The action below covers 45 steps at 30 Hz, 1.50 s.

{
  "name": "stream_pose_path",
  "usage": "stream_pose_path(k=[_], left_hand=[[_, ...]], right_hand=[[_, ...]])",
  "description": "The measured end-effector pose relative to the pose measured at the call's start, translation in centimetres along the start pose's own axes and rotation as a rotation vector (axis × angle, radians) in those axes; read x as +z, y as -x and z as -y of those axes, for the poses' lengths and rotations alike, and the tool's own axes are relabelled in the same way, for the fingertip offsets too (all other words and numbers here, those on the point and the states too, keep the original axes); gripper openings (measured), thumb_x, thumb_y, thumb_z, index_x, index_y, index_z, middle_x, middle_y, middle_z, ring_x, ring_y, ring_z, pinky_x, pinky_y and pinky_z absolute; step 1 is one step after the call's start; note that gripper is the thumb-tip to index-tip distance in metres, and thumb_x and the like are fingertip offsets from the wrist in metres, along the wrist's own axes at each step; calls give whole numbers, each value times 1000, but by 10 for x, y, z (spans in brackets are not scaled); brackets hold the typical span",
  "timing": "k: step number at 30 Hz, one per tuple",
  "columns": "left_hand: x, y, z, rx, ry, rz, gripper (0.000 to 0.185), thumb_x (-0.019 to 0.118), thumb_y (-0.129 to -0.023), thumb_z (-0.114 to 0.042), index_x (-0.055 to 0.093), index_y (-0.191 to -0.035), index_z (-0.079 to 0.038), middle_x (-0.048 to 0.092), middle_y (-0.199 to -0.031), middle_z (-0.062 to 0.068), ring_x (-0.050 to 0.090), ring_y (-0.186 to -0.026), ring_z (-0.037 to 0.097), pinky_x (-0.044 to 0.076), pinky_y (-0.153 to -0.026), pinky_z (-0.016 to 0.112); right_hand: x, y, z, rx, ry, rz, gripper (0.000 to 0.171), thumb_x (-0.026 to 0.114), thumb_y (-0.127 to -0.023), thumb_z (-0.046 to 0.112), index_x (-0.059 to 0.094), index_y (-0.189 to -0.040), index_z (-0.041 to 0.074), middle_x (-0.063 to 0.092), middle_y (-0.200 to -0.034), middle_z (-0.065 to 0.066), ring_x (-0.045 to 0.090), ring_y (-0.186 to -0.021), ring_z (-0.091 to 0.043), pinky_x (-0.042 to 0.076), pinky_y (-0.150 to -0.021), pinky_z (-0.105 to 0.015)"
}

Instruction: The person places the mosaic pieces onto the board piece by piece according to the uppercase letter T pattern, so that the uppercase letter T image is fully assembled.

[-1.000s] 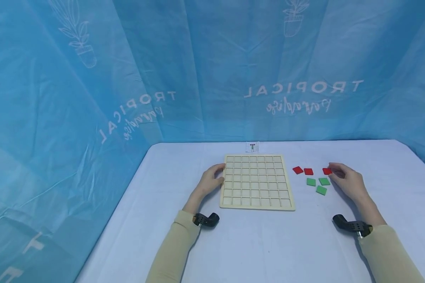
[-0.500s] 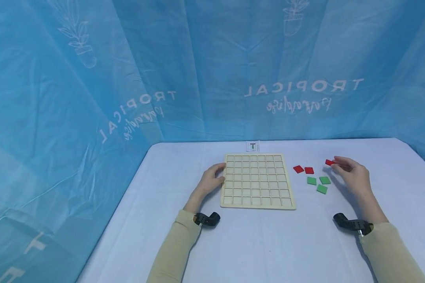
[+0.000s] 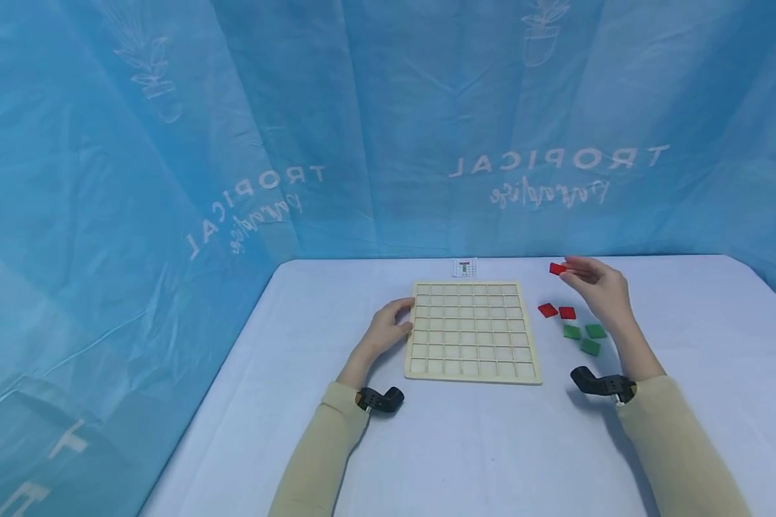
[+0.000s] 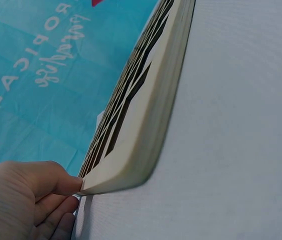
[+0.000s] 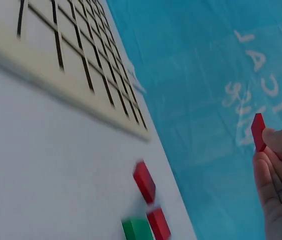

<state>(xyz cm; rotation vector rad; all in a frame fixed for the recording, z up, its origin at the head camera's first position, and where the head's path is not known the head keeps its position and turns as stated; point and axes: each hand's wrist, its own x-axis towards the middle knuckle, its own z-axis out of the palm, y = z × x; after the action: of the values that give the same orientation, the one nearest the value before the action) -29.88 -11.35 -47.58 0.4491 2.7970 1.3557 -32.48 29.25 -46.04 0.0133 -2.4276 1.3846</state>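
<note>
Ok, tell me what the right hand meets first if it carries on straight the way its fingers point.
The right hand, pinching a red tile above the table, points left and slightly away. That line seems to cross the far right corner of the wooden grid board, perhaps the small card behind it; depth is unclear.

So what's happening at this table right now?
A person sits at a table with a wooden grid board. Their left hand holds the board's left edge. Their right hand pinches a red tile, lifted above the table. Two more red tiles and three green tiles lie right of the board, whose cells look unfilled.
</note>
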Motion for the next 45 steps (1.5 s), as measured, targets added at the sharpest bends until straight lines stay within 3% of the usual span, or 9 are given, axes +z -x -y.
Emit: stream_pose_path(k=[2,5,9,12,15,21,26,33,45], left_hand=[[1,-2,0,4,-2,3,52,57,-88,-4,44,-139,-3,45,-140,10,37,-133,21,30,-109,30],[3,-3,0,0,-7,3,53,57,-88,-5,44,-139,-4,45,-141,10,36,-133,21,30,-109,30],[3,-3,0,-8,-12,7,53,58,-88,-5,44,-139,-4,45,-141,9,36,-133,20,30,-110,30],[2,-2,1,-6,-8,1,52,58,-88,-4,44,-139,-4,45,-141,10,36,-133,21,30,-110,30],[1,-1,1,-4,-7,-2,52,58,-88,-4,45,-139,-3,45,-141,10,36,-133,21,30,-110,30],[-2,0,2,-13,0,-6,52,58,-88,-4,45,-138,-3,45,-141,10,36,-133,21,30,-110,30],[-2,0,1,-6,-6,-4,53,58,-88,-4,44,-139,-4,45,-141,10,36,-133,20,29,-110,30],[1,0,-1,10,3,0,53,58,-87,-3,44,-139,-3,46,-140,11,37,-133,22,31,-109,31],[-2,2,-2,3,-3,-9,53,57,-88,-3,44,-139,-3,46,-140,11,36,-133,22,29,-110,31]], right_hand=[[7,7,26,5,-34,39,54,64,-87,42,54,-135,17,59,-124,-12,56,-112,-25,49,-92,-29],[21,13,47,-20,-43,75,54,63,-88,43,55,-133,14,61,-121,-10,58,-109,-21,51,-89,-26],[40,14,61,-53,-73,135,52,64,-88,41,57,-130,12,63,-118,-8,60,-105,-18,52,-85,-22],[52,14,75,-67,-101,193,50,65,-89,35,57,-130,7,62,-118,-13,60,-106,-25,52,-88,-35],[65,12,84,-76,-121,227,47,65,-90,30,57,-129,6,62,-118,-14,59,-106,-28,52,-88,-40],[94,10,98,-113,-151,262,42,67,-89,23,59,-126,4,64,-115,-14,61,-102,-27,54,-85,-35],[115,11,102,-139,-170,279,38,67,-89,18,61,-122,1,65,-113,-14,63,-98,-26,54,-83,-38],[138,11,91,-104,-186,291,38,67,-88,14,61,-123,2,65,-114,-13,62,-99,-26,53,-85,-40],[155,18,78,-123,-109,341,35,66,-89,11,61,-122,0,64,-113,-16,62,-99,-29,53,-84,-40]])
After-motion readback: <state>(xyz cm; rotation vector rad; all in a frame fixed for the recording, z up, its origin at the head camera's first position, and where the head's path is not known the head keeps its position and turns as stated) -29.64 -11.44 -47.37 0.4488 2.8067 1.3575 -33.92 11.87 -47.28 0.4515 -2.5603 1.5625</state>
